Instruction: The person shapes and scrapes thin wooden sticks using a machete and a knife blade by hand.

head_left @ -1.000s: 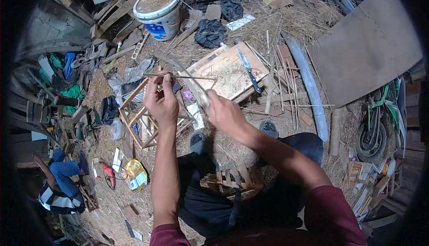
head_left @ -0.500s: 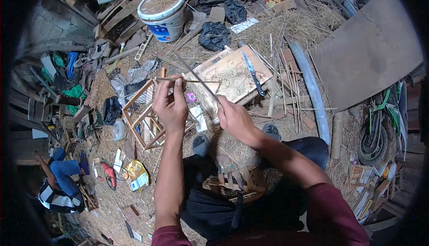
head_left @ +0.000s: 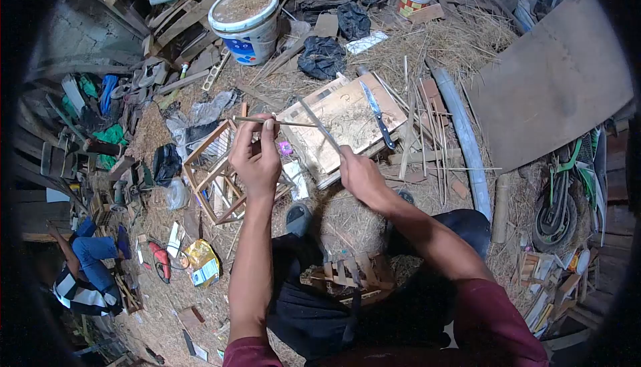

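While a thin stick [head_left: 294, 124] is pinched by the L hand [head_left: 256, 161] near the board [head_left: 357, 99], it's crossed in view by a long flat tool [head_left: 310, 111], gripped in the R hand [head_left: 363, 177]; steady holds seem needed.

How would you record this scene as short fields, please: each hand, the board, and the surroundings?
left hand: pinches a thin brown stick
right hand: grips a long, narrow grey tool, close to the stick
light wooden board: bears loose shavings and a black-handled knife
left of board: open wooden frame
right of board: long blue-grey pole
beyond board: white bucket with blue markings
far left: another person in blue jeans
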Motion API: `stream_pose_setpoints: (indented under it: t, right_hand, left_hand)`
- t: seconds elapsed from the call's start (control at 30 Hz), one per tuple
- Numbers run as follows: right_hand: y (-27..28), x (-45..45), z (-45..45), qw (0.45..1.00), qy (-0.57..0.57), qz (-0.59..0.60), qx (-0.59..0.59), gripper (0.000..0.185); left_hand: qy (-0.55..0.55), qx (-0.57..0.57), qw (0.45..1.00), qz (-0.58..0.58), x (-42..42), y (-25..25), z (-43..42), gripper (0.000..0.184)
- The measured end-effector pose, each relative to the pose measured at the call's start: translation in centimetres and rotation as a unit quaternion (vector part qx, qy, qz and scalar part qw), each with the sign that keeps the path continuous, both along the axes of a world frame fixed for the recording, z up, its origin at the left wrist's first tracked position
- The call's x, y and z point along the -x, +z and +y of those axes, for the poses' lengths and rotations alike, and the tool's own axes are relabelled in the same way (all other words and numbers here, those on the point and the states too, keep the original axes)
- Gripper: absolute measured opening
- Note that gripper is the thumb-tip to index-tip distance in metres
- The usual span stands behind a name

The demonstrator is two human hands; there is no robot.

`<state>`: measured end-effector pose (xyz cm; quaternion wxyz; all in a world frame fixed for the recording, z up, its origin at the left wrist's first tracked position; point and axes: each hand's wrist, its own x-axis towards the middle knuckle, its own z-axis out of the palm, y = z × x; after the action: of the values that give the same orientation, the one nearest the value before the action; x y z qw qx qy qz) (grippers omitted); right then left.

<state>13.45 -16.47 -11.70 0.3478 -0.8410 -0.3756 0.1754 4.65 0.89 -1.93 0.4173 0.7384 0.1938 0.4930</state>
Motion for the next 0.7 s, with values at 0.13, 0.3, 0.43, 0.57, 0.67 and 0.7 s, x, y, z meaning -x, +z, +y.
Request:
stream_pose_setpoints:
  t: [0.13,0.3,0.43,0.57,0.67,0.7]
  right_hand:
    - [-2.8,-0.4,-0.4,0.999,-0.004,0.008,0.042,0.026]
    - [-1.2,0.2,-0.8,1.000,0.007,-0.016,-0.019,0.023]
    - [-4.1,-1.2,-1.0,0.993,-0.019,0.013,0.114,0.022]
    - [-2.4,-0.8,-1.2,0.998,-0.004,0.017,0.059,0.022]
    - [-4.3,-0.7,-2.1,0.996,-0.020,0.018,0.087,0.022]
    - [-5.3,-0.9,-2.2,0.996,-0.016,0.003,0.086,0.022]
  left_hand:
    - [-0.006,0.027,1.000,0.002,0.1,-0.6,0.7,0.006]
    - [-0.007,-0.011,1.000,0.008,-0.2,-0.3,0.7,0.008]
    - [-0.007,0.024,1.000,0.012,-0.1,-0.1,0.9,0.007]
    - [-0.016,-0.017,1.000,-0.011,-0.9,-0.4,0.8,0.009]
    - [0.008,0.035,0.999,0.011,-0.5,-0.2,0.8,0.011]
    - [0.012,0.019,1.000,0.013,-0.4,-0.2,1.0,0.011]
